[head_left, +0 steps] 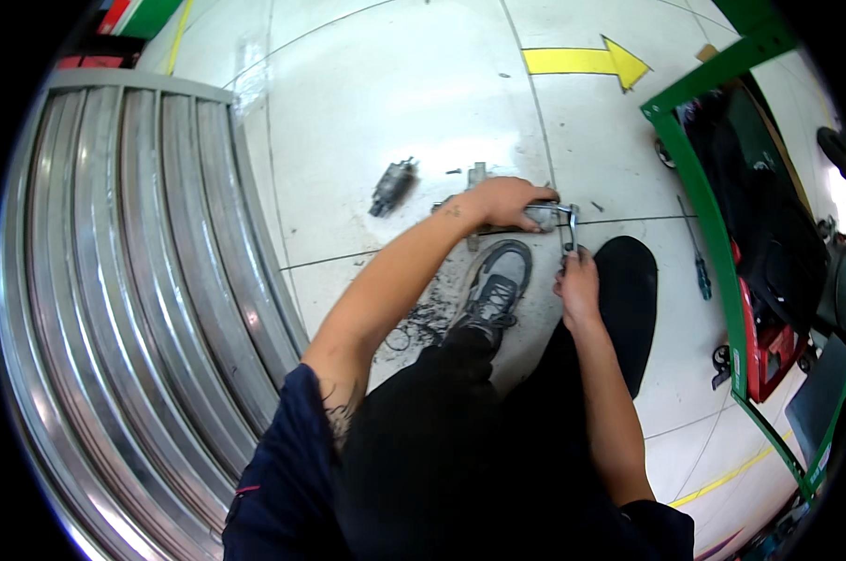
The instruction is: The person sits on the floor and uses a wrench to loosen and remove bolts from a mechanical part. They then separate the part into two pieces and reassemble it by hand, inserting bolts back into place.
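My left hand point(515, 202) is closed over a grey metal part point(477, 175) low over the floor, just beyond my shoe. Much of the part is hidden under the palm and fingers. A silver wrench point(573, 224) meets the part's right end, and its bent handle comes back toward me. My right hand point(580, 279) is wrapped round the near end of that handle. To the left of my left hand, a dark cylindrical metal unit point(394, 186) lies on the tiles. Small screws point(597, 207) lie near the work.
My grey shoe point(498, 285) stands close behind the part, with dark shavings point(428, 313) beside it. A screwdriver point(702, 273) lies at right by a green-framed wheeled rack point(713, 196). Ribbed metal panels point(143, 262) fill the left. A yellow arrow point(587, 62) marks the far floor.
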### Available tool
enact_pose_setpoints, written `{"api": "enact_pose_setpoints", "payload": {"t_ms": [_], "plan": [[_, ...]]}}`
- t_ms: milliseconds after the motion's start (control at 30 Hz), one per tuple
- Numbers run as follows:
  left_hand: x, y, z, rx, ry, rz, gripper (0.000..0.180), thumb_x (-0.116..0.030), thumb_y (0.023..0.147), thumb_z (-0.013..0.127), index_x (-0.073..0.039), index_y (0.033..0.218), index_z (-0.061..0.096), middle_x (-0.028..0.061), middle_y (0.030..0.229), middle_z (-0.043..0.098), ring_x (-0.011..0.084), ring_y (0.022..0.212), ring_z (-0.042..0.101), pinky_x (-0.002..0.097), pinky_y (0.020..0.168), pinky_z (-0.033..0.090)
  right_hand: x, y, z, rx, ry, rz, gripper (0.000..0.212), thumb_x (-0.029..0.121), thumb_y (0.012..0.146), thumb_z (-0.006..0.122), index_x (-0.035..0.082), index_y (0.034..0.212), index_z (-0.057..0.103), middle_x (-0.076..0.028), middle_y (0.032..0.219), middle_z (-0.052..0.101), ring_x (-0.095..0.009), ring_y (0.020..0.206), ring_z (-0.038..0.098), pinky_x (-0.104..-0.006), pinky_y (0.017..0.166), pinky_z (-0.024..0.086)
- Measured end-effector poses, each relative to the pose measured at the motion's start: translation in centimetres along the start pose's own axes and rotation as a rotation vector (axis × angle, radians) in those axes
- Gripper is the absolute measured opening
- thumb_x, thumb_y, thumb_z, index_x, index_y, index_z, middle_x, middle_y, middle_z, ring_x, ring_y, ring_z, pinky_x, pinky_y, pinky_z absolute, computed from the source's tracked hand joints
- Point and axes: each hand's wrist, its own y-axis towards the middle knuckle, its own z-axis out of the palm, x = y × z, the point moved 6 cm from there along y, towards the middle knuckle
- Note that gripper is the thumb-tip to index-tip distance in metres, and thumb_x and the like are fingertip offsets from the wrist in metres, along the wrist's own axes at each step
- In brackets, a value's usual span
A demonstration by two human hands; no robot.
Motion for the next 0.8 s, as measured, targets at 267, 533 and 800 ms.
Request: {"api": "enact_pose_setpoints", "payload": {"t_ms": [267,533,800], "plan": [[-0.7,-2.3,0.2,-0.149,-0.026,-0.173,0.079,-0.037,0.076,0.077,-0.032,0.146,0.043,0.0208,0.144,0.047,0.0393,0.115,0.061,0.0462,0.092,0.052,0.2,0.7,0.0,0.017,-0.227,-0.100,0.030,0.016,0.105,0.044,0.002,0.130,0.049,0.001,0.082,0.047,-0.008,0.065,0.043,-0.0244,0.056,0.037],[2.0,-3.0,-1.5,-0.555,-0.717,-0.034,0.095,-0.024,0.078,0.080,-0.015,0.155,0.025,0.0253,0.141,0.048,0.0359,0.124,0.057,0.0427,0.099,0.052,0.2,2.9,1.4,0.016,-0.698,-0.213,0.023,0.000,0.097,0.050,0.000,0.121,0.050,-0.016,0.096,0.064,-0.030,0.089,0.067,-0.0404,0.079,0.049],[4.6,-5.2,-2.3,-0.775,-0.711,-0.291,0.051,-0.028,0.091,0.067,0.004,0.130,0.056,0.0218,0.120,0.064,0.0290,0.112,0.065,0.0375,0.095,0.053,0.3,4.8,2.4,-0.083,-0.753,-0.412,0.044,-0.005,0.089,0.053,0.001,0.133,0.049,-0.017,0.104,0.067,-0.030,0.093,0.069,-0.0376,0.085,0.050]]}}
